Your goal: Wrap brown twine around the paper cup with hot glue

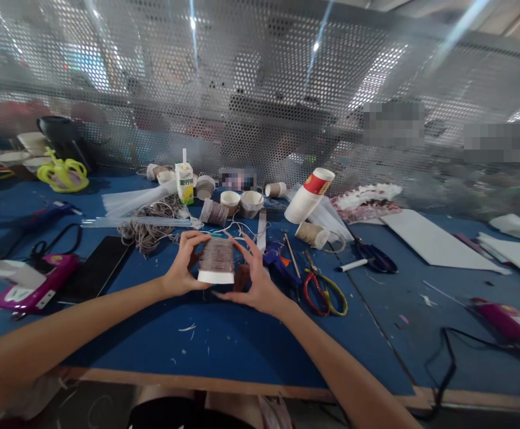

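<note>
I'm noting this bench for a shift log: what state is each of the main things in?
Yarn-wrapped cup: gripped by left hand, white end band uncovered
Right hand: curved beside the cup, contact unclear
Loose yarn: tangled heap
Drink carton: upright, straw in
Paper-cup stack: nested, leaning
Red-and-yellow scissors: lying unheld
White pen: lying down

Perforated grey metal screen (260,89) rises behind blue surface (251,345); bright light streaks (315,46) glint across it, blurred shapes (85,62) show through. Dark seam (379,326) crosses surface at right. Tan edging (188,380) runs along near side.
</note>
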Demonstrator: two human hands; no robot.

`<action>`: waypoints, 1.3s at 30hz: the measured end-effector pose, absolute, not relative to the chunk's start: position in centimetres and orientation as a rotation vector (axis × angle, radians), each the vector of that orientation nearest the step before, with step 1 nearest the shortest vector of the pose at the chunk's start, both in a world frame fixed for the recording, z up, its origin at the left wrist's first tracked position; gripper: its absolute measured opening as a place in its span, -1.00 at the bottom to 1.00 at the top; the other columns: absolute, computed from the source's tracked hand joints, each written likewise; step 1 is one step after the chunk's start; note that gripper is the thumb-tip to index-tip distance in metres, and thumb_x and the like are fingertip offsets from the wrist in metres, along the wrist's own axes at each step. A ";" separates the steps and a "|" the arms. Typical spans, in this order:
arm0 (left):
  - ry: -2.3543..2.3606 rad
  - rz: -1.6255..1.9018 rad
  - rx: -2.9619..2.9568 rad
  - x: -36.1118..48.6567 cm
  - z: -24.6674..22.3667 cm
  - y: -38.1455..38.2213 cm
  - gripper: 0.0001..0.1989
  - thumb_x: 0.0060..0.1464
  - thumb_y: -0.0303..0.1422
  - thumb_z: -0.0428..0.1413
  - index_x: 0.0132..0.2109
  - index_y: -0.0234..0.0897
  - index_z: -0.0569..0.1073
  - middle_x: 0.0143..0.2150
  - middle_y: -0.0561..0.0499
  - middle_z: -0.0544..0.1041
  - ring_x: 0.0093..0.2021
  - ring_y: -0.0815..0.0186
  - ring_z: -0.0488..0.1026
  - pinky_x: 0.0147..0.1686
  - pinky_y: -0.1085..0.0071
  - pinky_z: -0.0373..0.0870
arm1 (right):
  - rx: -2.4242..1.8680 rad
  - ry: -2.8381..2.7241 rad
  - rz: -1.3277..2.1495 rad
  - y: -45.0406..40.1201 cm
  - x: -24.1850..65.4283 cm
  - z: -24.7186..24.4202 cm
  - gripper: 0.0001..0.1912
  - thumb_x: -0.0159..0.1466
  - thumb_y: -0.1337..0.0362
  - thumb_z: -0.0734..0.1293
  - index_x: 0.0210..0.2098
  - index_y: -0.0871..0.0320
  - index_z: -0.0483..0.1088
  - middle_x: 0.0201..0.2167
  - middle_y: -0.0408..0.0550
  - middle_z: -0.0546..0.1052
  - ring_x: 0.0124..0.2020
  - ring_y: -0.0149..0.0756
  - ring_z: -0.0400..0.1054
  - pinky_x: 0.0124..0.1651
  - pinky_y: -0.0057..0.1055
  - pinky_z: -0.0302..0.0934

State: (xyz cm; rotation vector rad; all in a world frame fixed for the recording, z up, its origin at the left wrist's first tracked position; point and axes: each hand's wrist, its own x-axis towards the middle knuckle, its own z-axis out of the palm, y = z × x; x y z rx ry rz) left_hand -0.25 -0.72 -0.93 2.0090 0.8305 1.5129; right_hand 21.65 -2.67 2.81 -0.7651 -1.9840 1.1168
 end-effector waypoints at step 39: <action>1.261 1.440 2.306 0.4 -0.3 -0.9 -0.21 -0.13 -0.48 0.19 0.26 -0.17 0.09 0.09 -0.17 0.24 0.13 0.03 0.28 0.05 0.05 0.41 | -0.803 -2.361 0.475 -4.3 21.5 4.7 -0.92 0.18 0.36 0.26 -0.32 0.05 0.32 0.02 -0.02 0.54 -0.61 -0.44 0.35 -0.46 -0.45 0.18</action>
